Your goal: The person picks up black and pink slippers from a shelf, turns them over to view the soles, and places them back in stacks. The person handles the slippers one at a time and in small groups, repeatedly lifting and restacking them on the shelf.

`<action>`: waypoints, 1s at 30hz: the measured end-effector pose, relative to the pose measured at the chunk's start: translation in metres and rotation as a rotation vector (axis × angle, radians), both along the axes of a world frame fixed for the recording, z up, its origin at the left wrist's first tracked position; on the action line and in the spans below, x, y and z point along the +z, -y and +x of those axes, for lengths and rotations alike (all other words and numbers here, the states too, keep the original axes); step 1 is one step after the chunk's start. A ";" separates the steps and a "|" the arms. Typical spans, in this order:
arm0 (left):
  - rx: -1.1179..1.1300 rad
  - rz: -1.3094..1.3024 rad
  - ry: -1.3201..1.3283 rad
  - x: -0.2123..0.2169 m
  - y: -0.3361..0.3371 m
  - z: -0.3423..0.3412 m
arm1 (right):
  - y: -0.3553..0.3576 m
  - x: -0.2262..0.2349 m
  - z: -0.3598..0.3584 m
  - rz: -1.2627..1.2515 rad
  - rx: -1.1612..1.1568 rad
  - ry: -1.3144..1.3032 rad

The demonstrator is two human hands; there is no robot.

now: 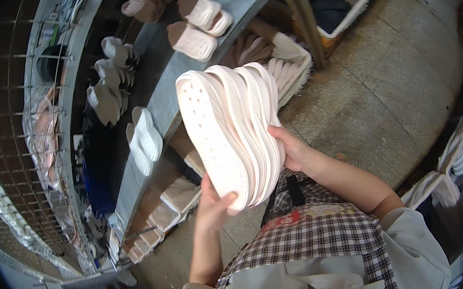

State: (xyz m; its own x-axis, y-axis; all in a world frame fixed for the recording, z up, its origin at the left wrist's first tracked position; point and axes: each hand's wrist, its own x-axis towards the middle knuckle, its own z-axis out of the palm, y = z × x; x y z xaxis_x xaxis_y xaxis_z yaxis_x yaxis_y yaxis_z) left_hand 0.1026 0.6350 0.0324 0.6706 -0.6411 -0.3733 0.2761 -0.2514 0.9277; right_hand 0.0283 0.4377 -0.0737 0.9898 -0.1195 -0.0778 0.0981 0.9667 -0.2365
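I hold a stack of several pale pink perforated shoe soles (228, 127) upright in front of me. My left hand (213, 205) supports the stack from below, thumb on the front sole's heel end. My right hand (290, 149) presses against the back of the stack from the right. The soles fan out slightly toward the top.
A grey conveyor-like shelf (159, 95) runs on the left with pink and white shoe parts (200, 19) on it. White baskets (293, 62) of soles stand behind the stack. A wire rack (47, 93) is far left; more white bins (462, 150) stand at right on concrete floor.
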 end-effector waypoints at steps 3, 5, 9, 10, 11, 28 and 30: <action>-0.091 -0.048 -0.042 0.005 0.030 0.033 | 0.002 0.018 -0.017 0.003 -0.021 -0.019; -0.177 -0.186 -0.004 0.004 0.053 0.048 | 0.001 0.027 -0.026 -0.057 -0.106 -0.060; -0.205 -0.045 -0.118 -0.005 0.088 0.062 | 0.003 0.034 -0.043 -0.137 -0.120 -0.173; -0.254 -0.051 -0.212 -0.007 0.093 0.064 | 0.003 0.034 -0.047 -0.141 -0.123 -0.159; -0.262 0.034 -0.247 -0.009 0.097 0.066 | 0.004 0.034 -0.045 -0.079 -0.050 -0.313; -0.395 0.256 -0.763 -0.048 0.110 0.081 | -0.012 0.013 -0.057 0.202 0.071 -0.616; -0.388 0.259 -0.780 -0.049 0.112 0.082 | -0.011 0.010 -0.057 0.198 0.071 -0.605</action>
State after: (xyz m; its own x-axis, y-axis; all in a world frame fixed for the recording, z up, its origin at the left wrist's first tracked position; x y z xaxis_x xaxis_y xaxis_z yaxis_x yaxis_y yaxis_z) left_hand 0.1846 0.5228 -0.0169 -0.0783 -0.6021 -0.7946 0.6546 -0.6322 0.4145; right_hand -0.0287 0.4485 -0.0638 0.7687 0.0187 -0.6393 -0.0627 0.9970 -0.0462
